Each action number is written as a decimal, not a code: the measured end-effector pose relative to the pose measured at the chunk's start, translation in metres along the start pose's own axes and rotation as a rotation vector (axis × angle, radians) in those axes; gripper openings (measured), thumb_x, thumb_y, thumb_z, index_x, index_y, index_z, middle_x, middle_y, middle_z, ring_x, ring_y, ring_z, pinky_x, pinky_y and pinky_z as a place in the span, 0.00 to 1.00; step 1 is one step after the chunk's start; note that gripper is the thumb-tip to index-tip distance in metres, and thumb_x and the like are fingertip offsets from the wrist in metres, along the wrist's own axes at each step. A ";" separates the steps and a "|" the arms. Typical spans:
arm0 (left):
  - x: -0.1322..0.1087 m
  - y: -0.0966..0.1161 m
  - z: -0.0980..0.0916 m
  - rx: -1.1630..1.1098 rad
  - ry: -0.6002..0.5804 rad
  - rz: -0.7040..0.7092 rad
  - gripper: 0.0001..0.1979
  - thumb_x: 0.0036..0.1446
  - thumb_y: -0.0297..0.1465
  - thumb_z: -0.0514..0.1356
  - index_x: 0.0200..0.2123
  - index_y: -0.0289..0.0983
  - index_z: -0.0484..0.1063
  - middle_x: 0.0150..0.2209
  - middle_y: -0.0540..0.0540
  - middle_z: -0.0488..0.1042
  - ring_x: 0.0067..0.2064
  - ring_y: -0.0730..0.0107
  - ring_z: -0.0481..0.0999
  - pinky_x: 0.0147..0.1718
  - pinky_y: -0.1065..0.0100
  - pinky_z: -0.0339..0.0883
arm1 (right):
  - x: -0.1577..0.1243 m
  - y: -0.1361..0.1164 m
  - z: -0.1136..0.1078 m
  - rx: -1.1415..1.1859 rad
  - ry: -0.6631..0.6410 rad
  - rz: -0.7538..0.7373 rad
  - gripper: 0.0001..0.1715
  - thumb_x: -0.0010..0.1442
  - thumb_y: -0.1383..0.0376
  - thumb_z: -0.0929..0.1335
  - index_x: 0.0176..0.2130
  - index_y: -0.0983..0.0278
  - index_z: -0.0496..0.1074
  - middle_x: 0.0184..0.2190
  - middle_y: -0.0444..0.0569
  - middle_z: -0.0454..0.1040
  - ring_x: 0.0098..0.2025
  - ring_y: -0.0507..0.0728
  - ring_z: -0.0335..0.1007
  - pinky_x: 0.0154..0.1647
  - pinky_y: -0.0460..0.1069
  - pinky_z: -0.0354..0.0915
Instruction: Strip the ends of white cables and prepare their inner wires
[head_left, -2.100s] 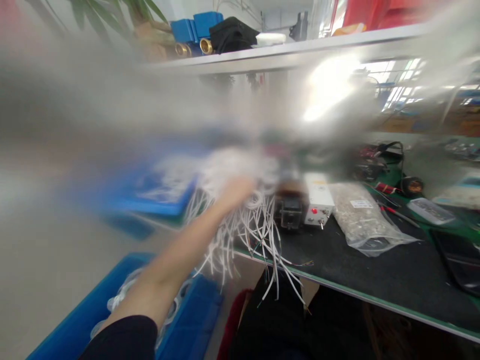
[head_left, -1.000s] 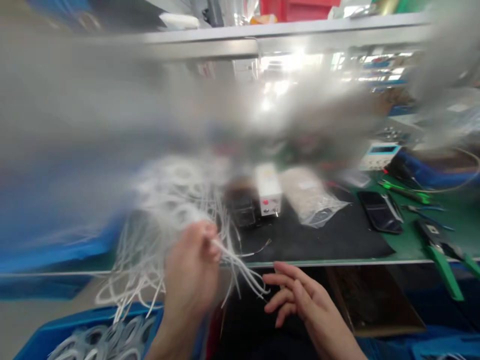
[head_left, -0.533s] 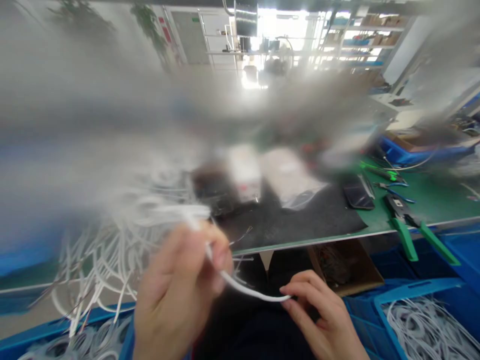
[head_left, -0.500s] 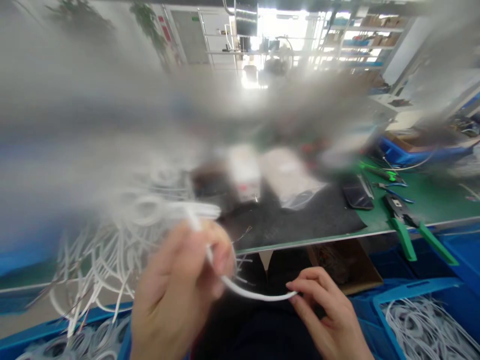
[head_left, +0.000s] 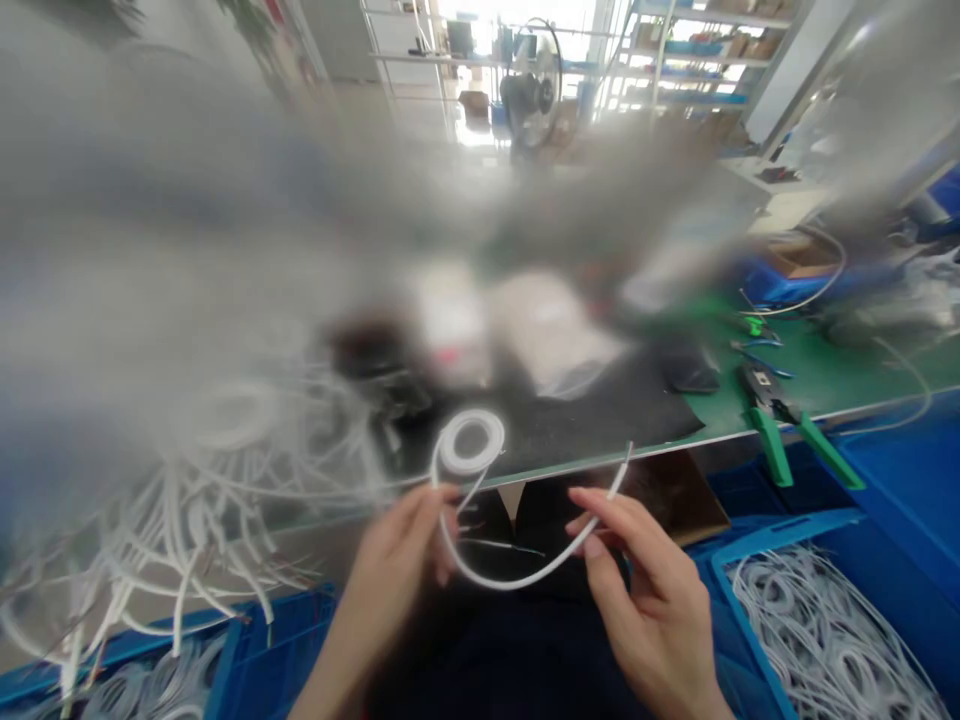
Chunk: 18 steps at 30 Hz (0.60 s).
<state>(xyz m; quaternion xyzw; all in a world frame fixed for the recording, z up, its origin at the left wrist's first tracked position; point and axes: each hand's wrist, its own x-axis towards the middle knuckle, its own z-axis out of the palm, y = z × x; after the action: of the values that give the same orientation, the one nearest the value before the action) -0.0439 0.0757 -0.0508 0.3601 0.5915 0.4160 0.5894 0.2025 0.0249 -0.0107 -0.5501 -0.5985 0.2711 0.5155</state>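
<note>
At the near edge of the desk (head_left: 832, 365), one white cable (head_left: 504, 584) is held, partly uncoiled, in the narrow grip of left hand (head_left: 405, 540) and right hand (head_left: 646, 582); the blurred cable pile (head_left: 174, 510) at left seems unhandled.

Left hand (head_left: 409, 528): bare, outline softened by blur | left forearm (head_left: 351, 638): uncovered as far as the lower edge of view | right hand (head_left: 646, 590): bare to the wrist | upper garment (head_left: 495, 660): very dark, near navy | legwear (head_left: 551, 508): black, weave and seams lost in shadow
</note>
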 end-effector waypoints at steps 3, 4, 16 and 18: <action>0.003 -0.005 -0.013 0.216 0.045 0.088 0.21 0.69 0.49 0.65 0.52 0.37 0.78 0.33 0.48 0.81 0.23 0.71 0.75 0.24 0.70 0.70 | -0.001 -0.010 0.016 0.199 -0.070 0.068 0.16 0.74 0.70 0.69 0.56 0.59 0.81 0.46 0.51 0.85 0.39 0.56 0.84 0.41 0.49 0.80; 0.003 -0.003 -0.016 0.279 0.075 0.121 0.22 0.68 0.49 0.66 0.52 0.38 0.78 0.33 0.47 0.82 0.23 0.69 0.76 0.25 0.69 0.71 | -0.002 -0.014 0.021 0.271 -0.057 0.111 0.12 0.75 0.69 0.69 0.53 0.59 0.81 0.45 0.51 0.85 0.37 0.55 0.84 0.39 0.49 0.80; -0.009 -0.005 -0.015 0.519 0.209 0.232 0.22 0.67 0.49 0.67 0.57 0.42 0.77 0.38 0.44 0.87 0.36 0.56 0.85 0.37 0.64 0.76 | -0.003 -0.031 0.033 0.637 0.026 0.542 0.13 0.71 0.57 0.76 0.48 0.61 0.74 0.38 0.50 0.88 0.35 0.56 0.85 0.36 0.46 0.78; -0.021 -0.001 -0.013 0.694 0.331 0.362 0.21 0.66 0.46 0.69 0.56 0.43 0.79 0.39 0.45 0.87 0.37 0.55 0.85 0.41 0.62 0.75 | -0.004 -0.031 0.033 0.608 0.043 0.553 0.14 0.70 0.57 0.76 0.47 0.62 0.76 0.37 0.50 0.88 0.35 0.56 0.85 0.36 0.47 0.78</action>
<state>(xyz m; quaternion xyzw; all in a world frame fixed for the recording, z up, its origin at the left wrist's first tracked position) -0.0554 0.0553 -0.0437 0.5637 0.7103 0.3412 0.2476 0.1599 0.0211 0.0047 -0.5181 -0.3098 0.5526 0.5746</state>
